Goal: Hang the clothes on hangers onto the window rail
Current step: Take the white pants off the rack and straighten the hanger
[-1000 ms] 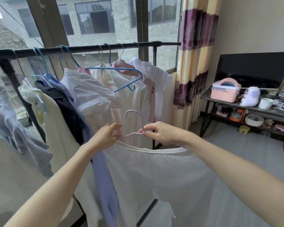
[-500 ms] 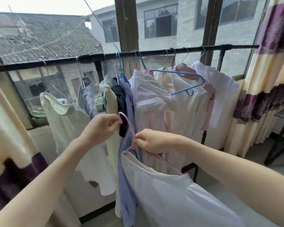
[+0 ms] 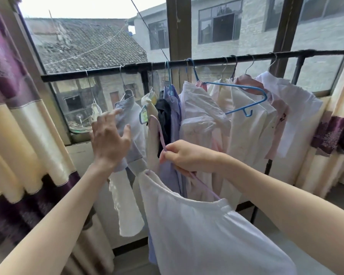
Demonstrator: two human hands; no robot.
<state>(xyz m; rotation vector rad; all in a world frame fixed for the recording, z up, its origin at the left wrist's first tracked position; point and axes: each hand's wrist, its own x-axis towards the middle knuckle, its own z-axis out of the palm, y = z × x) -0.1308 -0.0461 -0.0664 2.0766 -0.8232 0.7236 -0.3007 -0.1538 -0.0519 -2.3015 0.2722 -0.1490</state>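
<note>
Below the black metal window rail (image 3: 207, 61), the right hand (image 3: 184, 155) pinches the neck of a pale lilac plastic hanger (image 3: 160, 133) that carries a white loose garment (image 3: 203, 231), its hook pointing up in front of the hung clothes but well short of the rail. Half a second ago the left hand (image 3: 108, 141) was closed on that hook; now it has let go and reaches left with its fingers spread and relaxed, touching or nearly touching the light blue collared shirt (image 3: 130, 116) that hangs on a wire hanger. Judging from this, the person is about to push the hung clothes aside to open a gap on the rail, so the white garment is now held by one hand only and is not yet hung. The view has also swung left since a second ago, bringing the purple and cream striped curtain (image 3: 18, 135) into the left edge.

Whether the left fingertips actually press the blue shirt cannot be told. The white garment's lower part is cut off by the bottom edge, and the hanger's shoulders are hidden inside the cloth. An empty blue plastic hanger (image 3: 240, 94) lies tilted across the cream shirts.
</note>
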